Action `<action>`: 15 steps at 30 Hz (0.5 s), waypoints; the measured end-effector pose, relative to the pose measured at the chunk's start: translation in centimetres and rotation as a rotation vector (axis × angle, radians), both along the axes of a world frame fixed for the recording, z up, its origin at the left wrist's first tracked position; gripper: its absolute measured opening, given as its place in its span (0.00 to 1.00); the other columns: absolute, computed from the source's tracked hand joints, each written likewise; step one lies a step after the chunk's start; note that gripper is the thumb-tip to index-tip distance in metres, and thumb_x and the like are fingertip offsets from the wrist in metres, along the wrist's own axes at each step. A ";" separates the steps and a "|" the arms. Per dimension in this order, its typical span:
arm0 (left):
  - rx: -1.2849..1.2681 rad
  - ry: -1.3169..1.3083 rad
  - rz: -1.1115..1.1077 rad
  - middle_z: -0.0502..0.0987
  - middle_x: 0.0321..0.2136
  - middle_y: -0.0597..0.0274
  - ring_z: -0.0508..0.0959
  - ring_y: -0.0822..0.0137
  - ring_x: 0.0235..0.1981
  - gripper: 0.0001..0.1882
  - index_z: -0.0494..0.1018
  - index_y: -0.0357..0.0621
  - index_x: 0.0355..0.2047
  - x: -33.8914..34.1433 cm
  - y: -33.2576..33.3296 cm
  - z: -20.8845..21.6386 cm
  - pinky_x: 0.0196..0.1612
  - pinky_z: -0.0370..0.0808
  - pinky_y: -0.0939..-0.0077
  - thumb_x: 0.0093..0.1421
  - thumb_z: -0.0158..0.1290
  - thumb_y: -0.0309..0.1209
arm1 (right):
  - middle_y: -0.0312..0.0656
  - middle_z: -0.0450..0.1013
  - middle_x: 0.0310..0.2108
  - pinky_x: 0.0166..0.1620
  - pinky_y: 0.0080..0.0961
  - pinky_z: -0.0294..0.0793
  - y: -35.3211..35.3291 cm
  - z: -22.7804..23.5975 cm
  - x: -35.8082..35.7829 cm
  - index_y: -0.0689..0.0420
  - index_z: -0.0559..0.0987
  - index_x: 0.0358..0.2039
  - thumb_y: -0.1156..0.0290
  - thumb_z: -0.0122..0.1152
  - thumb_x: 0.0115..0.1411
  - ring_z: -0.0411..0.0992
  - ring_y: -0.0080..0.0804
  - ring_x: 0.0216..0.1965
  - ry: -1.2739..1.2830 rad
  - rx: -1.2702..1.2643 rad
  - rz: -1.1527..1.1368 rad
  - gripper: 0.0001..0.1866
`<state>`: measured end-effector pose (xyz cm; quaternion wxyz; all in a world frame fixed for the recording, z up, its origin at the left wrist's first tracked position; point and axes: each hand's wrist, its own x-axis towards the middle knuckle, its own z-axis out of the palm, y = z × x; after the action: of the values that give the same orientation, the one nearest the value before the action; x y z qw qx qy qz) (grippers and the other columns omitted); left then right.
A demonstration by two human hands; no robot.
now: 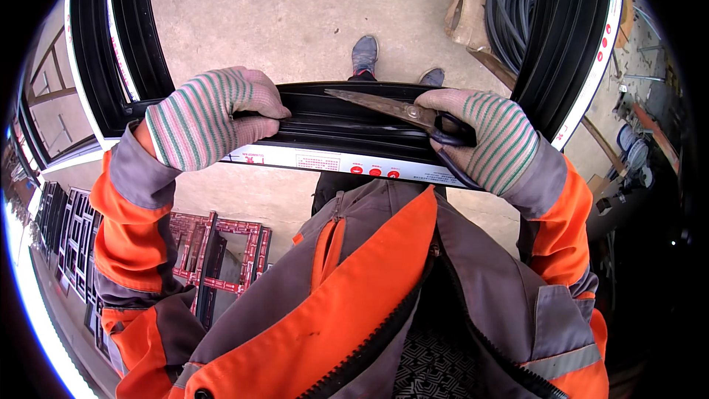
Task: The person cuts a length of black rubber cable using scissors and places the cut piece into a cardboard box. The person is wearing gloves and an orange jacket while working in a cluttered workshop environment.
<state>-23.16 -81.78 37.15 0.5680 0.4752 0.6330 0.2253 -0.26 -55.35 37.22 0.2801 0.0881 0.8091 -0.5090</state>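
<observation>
A black window or door frame [332, 134] lies crosswise before me, its grooved bar at my waist and its sides curving away left and right. White printed film [277, 156] covers the bar's near face. My left hand [210, 118], in a pink, white and green striped glove, rests on the left of the bar. Its thumb and fingers pinch together at the groove; what they hold is hidden. In a matching glove, my right hand [502, 133] grips a pair of scissors [384, 106] by the dark handles. The worn metal blades look nearly closed, pointing left over the bar.
A coil of dark grey cord or strip [509, 18] lies on the floor at the far right, beside brown cardboard [465, 4]. Red-and-white wrapped frames [221, 281] and black lattice frames [74, 233] lie at the lower left. Mixed clutter [635, 148] sits along the right.
</observation>
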 end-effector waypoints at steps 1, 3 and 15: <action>-0.007 0.008 -0.001 0.79 0.35 0.53 0.79 0.57 0.40 0.08 0.79 0.36 0.37 0.0 0.1 0.1 0.43 0.76 0.67 0.56 0.61 0.25 | 0.50 0.76 0.39 0.44 0.31 0.76 0.0 0.0 0.1 0.59 0.76 0.49 0.77 0.66 0.53 0.76 0.46 0.38 0.007 -0.002 -0.006 0.22; -0.020 0.021 -0.004 0.79 0.36 0.53 0.79 0.56 0.40 0.09 0.79 0.36 0.37 0.0 0.1 0.1 0.44 0.76 0.67 0.56 0.62 0.26 | 0.50 0.76 0.39 0.44 0.31 0.76 -0.1 -0.2 0.2 0.59 0.76 0.50 0.77 0.66 0.53 0.76 0.46 0.38 0.019 -0.004 -0.019 0.22; 0.034 0.371 -0.065 0.76 0.41 0.49 0.76 0.47 0.42 0.34 0.73 0.38 0.45 3.0 -0.3 2.7 0.48 0.74 0.59 0.37 0.72 0.36 | 0.49 0.78 0.39 0.43 0.34 0.77 0.0 0.2 -0.1 0.56 0.77 0.50 0.74 0.67 0.52 0.77 0.50 0.39 0.002 0.012 0.008 0.22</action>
<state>-20.15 -82.06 39.81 0.4406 0.5381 0.7074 0.1261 -0.39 -55.37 37.38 0.2809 0.0861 0.8127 -0.5031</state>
